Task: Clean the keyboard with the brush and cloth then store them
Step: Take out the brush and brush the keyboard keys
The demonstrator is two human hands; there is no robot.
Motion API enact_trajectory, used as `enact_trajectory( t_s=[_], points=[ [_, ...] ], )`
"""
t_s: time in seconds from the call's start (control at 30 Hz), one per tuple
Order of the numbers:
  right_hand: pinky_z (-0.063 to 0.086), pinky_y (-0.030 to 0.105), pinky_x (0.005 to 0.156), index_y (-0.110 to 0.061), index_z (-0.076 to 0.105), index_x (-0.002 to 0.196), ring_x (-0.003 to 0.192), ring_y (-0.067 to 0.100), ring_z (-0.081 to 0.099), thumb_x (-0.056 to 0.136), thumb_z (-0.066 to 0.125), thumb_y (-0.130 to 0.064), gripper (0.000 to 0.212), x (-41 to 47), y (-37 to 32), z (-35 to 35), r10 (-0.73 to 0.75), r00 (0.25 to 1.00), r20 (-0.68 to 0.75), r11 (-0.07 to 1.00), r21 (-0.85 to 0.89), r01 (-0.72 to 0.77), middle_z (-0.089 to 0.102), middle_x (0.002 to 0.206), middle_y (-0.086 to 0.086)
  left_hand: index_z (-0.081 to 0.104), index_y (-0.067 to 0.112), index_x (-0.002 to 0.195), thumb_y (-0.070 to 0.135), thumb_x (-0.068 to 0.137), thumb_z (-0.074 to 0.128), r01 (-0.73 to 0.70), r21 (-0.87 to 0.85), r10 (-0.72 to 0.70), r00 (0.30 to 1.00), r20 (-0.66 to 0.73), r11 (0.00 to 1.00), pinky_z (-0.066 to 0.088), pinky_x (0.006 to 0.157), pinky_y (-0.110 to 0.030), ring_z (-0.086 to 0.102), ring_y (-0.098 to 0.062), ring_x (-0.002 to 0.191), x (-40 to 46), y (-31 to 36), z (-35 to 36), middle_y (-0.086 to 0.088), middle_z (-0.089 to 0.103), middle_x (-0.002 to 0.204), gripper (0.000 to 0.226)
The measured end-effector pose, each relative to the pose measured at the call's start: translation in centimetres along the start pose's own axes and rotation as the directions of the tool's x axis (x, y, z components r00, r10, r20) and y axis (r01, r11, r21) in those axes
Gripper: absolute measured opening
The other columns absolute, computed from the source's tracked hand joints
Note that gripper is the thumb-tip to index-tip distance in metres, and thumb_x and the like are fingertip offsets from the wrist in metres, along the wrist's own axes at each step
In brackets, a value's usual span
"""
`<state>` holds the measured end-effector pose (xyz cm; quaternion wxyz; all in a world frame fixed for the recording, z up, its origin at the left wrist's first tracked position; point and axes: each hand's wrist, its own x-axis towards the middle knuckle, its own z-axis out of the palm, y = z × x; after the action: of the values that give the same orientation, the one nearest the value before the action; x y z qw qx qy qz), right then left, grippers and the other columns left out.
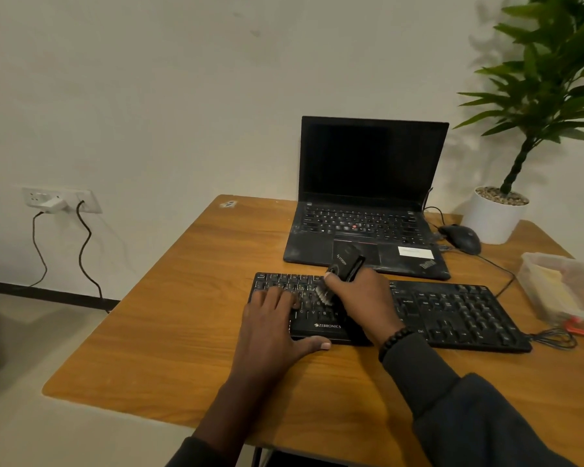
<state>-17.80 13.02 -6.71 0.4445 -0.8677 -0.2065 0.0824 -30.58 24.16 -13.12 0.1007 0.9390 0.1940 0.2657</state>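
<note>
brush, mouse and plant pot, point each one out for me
brush [322, 295], head view, on the pale bristles over the keys
mouse [461, 238], head view, on the top of its shell
plant pot [491, 219], head view, on the white front wall

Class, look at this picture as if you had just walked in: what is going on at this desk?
A person is cleaning a black keyboard on a wooden table. The right hand grips a small black brush, its bristles down on the keys. The left hand rests flat on the keyboard's left end, steadying it. An open laptop sits behind, and a clear plastic box to the right. No cloth is clearly visible.
</note>
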Motion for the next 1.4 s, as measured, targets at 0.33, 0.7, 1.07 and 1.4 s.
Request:
enact_trajectory(
  t_s=[0.33,0.7,1.07,1.4],
  points=[
    [0.056,0.032,0.066,-0.021,0.066,0.082,0.071,0.011,0.064,0.081,0.065,-0.046,0.025,-0.2,-0.5,0.2,-0.088,0.984,0.152,0.95,-0.284,0.129,0.067,0.075,-0.004,0.054,0.028,0.111,0.093,0.063,0.046,-0.002,0.004,0.002,1.0,0.011,1.0,0.038,0.091,-0.029,0.037,-0.011,0.109,0.1,-0.1,0.2,0.01,0.047,0.113,0.081],
    [0.051,0.024,0.06,-0.025,0.064,0.089,0.071,0.006,0.063,0.083,0.066,-0.044,0.02,-1.1,0.3,0.2,-0.115,0.985,0.125,0.981,-0.142,0.132,0.067,0.078,-0.008,0.053,0.029,0.112,0.093,0.062,0.047,0.008,-0.001,-0.008,1.0,0.031,1.0,0.037,0.092,-0.029,0.037,-0.011,0.109,0.1,-0.1,0.0,0.011,0.045,0.114,0.081],
    [0.052,0.028,0.058,-0.024,0.062,0.087,0.068,0.007,0.061,0.083,0.063,-0.048,0.024,-1.0,0.6,0.8,-0.175,0.984,-0.001,0.963,-0.209,0.171,0.065,0.073,-0.008,0.054,0.028,0.108,0.091,0.063,0.052,-0.003,-0.02,0.003,1.0,-0.009,1.0,0.037,0.091,-0.028,0.038,-0.011,0.108,0.0,-0.1,0.1,0.011,0.047,0.112,0.078],
    [0.053,0.029,0.062,-0.028,0.059,0.086,0.071,0.008,0.06,0.083,0.065,-0.048,0.021,-0.5,0.5,0.1,-0.146,0.989,-0.012,0.97,-0.196,0.141,0.066,0.078,-0.008,0.05,0.03,0.116,0.091,0.063,0.049,0.013,-0.034,-0.011,0.999,0.033,0.999,0.032,0.096,-0.026,0.032,-0.008,0.114,0.0,0.0,-0.2,0.012,0.043,0.118,0.081]
  ],
)
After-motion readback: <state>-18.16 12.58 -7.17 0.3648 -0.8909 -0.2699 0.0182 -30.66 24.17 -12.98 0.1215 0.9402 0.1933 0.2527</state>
